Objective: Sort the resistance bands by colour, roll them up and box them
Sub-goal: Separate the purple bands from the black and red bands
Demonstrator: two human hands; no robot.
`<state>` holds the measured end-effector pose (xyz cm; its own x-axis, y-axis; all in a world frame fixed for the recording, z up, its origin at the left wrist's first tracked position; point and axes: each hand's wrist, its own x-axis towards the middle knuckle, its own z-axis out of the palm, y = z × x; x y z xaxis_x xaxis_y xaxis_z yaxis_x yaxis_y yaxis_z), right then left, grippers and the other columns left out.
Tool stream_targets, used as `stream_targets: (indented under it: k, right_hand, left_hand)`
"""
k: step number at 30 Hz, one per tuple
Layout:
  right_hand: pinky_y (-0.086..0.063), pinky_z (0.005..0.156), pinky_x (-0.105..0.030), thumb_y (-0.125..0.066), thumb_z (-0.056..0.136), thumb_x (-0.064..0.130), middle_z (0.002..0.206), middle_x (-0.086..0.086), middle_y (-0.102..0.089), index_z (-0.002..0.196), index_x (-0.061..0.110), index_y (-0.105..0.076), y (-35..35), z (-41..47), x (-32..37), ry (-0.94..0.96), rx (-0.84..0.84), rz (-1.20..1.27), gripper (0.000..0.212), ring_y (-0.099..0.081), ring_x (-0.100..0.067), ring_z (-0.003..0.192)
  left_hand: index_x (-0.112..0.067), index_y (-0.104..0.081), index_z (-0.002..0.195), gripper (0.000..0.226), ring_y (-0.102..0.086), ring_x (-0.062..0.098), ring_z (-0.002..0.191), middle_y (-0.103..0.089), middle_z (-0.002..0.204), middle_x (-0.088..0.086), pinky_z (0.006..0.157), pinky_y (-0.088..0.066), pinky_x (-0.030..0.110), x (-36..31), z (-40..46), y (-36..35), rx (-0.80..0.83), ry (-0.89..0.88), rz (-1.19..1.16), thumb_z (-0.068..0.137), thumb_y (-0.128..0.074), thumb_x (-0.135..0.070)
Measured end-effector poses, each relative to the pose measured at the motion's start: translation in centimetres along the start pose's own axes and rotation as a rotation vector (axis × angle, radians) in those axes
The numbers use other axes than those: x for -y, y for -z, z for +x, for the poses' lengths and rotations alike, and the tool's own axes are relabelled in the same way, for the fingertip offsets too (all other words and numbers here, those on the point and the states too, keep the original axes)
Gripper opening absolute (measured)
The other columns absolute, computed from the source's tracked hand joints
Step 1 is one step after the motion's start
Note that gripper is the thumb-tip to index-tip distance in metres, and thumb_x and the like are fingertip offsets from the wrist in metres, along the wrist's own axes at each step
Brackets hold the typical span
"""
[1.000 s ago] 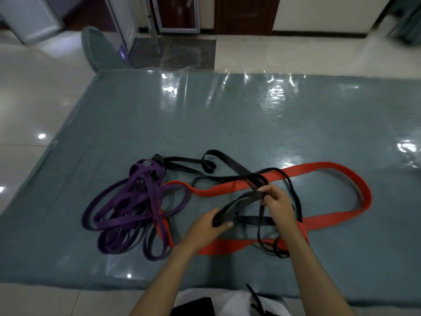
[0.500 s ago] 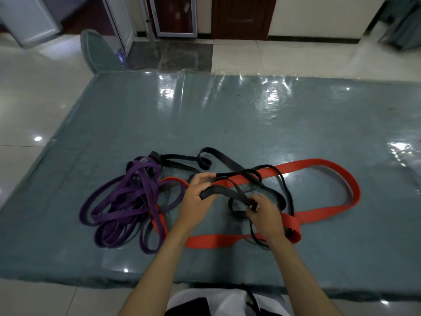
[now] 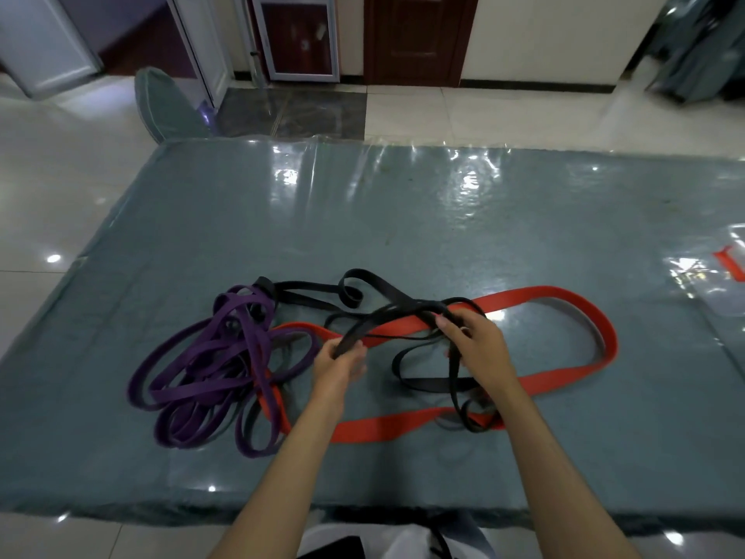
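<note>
Black resistance bands lie tangled in the middle of the teal table. My left hand grips one end of a black strand, and my right hand grips it further along, so a short stretch runs lifted between them. A long red band loops wide to the right and passes under the black ones. A heap of purple bands sits on the left, touching the red band's left bend.
The table has a glossy clear cover. Another red piece lies under plastic at the right edge. A teal chair back stands past the far left corner. Tiled floor surrounds the table; doors line the far wall.
My right hand has risen from the near side up to the black strand's far part, and my left hand has dropped lower and nearer. The black strand between them is lifted.
</note>
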<state>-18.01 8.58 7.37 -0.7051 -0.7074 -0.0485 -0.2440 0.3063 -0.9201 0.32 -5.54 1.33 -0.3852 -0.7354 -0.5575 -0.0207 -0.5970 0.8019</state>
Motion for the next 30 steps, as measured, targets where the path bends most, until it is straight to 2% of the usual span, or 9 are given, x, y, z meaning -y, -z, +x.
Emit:
stream_targets:
  k: [5, 8, 11, 14, 18, 22, 24, 27, 30]
  right_hand:
    - [-0.052, 0.052, -0.027, -0.071, 0.096, 0.016, 0.085, -0.015, -0.071, 0.092, 0.010, -0.067, -0.4, -0.2, -0.1, -0.034, 0.009, 0.076, 0.008, -0.071, -0.036, 0.072]
    - [-0.054, 0.053, -0.029, -0.069, 0.097, 0.010, 0.087, -0.016, -0.071, 0.094, 0.009, -0.065, -1.0, -0.6, -0.5, -0.028, 0.058, 0.120, 0.005, -0.068, -0.043, 0.076]
    - [-0.058, 0.056, -0.033, -0.067, 0.097, 0.004, 0.091, -0.005, -0.074, 0.100, 0.010, -0.067, -1.0, -0.5, -0.1, -0.017, 0.052, 0.156, 0.006, -0.070, -0.035, 0.076]
    - [-0.060, 0.062, -0.042, -0.067, 0.096, 0.003, 0.093, -0.006, -0.075, 0.103, 0.011, -0.069, -0.4, 0.1, 0.5, 0.000, 0.032, 0.164, 0.010, -0.072, -0.032, 0.078]
    - [-0.058, 0.062, -0.036, -0.069, 0.097, 0.011, 0.095, -0.011, -0.074, 0.101, 0.015, -0.070, 0.1, 0.7, 1.5, 0.050, 0.009, 0.153, 0.006, -0.072, -0.035, 0.082]
    - [-0.059, 0.067, -0.045, -0.069, 0.097, 0.012, 0.097, -0.007, -0.075, 0.099, 0.019, -0.070, -0.4, 1.0, 2.1, 0.050, 0.009, 0.206, 0.008, -0.073, -0.034, 0.086]
    - [-0.060, 0.063, -0.038, -0.069, 0.097, 0.009, 0.097, -0.008, -0.075, 0.097, 0.017, -0.068, -0.7, 1.0, 2.5, 0.057, -0.008, 0.235, 0.007, -0.073, -0.030, 0.080]
    - [-0.048, 0.050, -0.033, -0.067, 0.097, 0.009, 0.088, -0.014, -0.074, 0.093, 0.011, -0.064, -1.0, 1.1, 3.1, 0.045, -0.056, 0.292, 0.006, -0.059, -0.026, 0.055]
    - [-0.050, 0.059, -0.041, -0.058, 0.103, 0.014, 0.090, -0.018, -0.073, 0.096, 0.003, -0.063, -1.3, 1.6, 3.7, 0.025, -0.048, 0.357, 0.014, -0.053, -0.030, 0.056]
  left_hand:
    - [-0.018, -0.052, 0.087, 0.025, -0.068, 0.024, 0.083, -0.073, 0.093, 0.010, 0.076, -0.055, 0.033, 3.5, 1.7, 2.7, -0.047, 0.220, -0.068, 0.098, -0.061, 0.003]
    - [-0.017, -0.058, 0.081, 0.024, -0.065, 0.026, 0.090, -0.070, 0.089, 0.010, 0.069, -0.048, 0.026, 4.8, 2.8, 4.0, -0.139, 0.145, 0.156, 0.095, -0.064, 0.002]
    - [-0.019, -0.063, 0.078, 0.023, -0.062, 0.027, 0.095, -0.064, 0.083, 0.004, 0.071, -0.043, 0.030, 5.6, 3.0, 5.1, -0.218, 0.087, 0.397, 0.095, -0.065, -0.003]
    - [-0.021, -0.068, 0.093, 0.005, -0.064, 0.037, 0.114, -0.068, 0.110, 0.010, 0.088, -0.049, 0.037, 6.1, 3.1, 6.3, -0.307, 0.036, 0.648, 0.093, -0.067, -0.016]
    - [-0.023, -0.069, 0.114, 0.028, -0.049, 0.040, 0.128, -0.053, 0.138, 0.009, 0.103, -0.043, 0.049, 5.4, 2.3, 7.1, -0.502, -0.081, 0.905, 0.087, -0.074, -0.022]
    - [-0.022, -0.065, 0.119, 0.041, -0.044, 0.037, 0.127, -0.048, 0.143, 0.011, 0.102, -0.041, 0.052, 5.2, 2.1, 8.6, -0.583, -0.227, 1.147, 0.081, -0.079, -0.017]
    - [-0.021, -0.064, 0.119, 0.045, -0.043, 0.037, 0.125, -0.047, 0.142, 0.013, 0.100, -0.040, 0.053, 5.4, 2.0, 9.1, -0.600, -0.228, 1.188, 0.078, -0.079, -0.010]
    - [-0.025, -0.067, 0.116, 0.053, -0.042, 0.037, 0.123, -0.047, 0.136, 0.014, 0.097, -0.038, 0.054, 6.1, 1.9, 9.5, -0.607, -0.221, 1.368, 0.070, -0.081, -0.004]
    - [-0.032, -0.066, 0.114, 0.047, -0.044, 0.031, 0.119, -0.047, 0.129, 0.006, 0.093, -0.041, 0.055, 5.5, 1.9, 10.1, -0.592, -0.188, 1.459, 0.075, -0.081, -0.011]
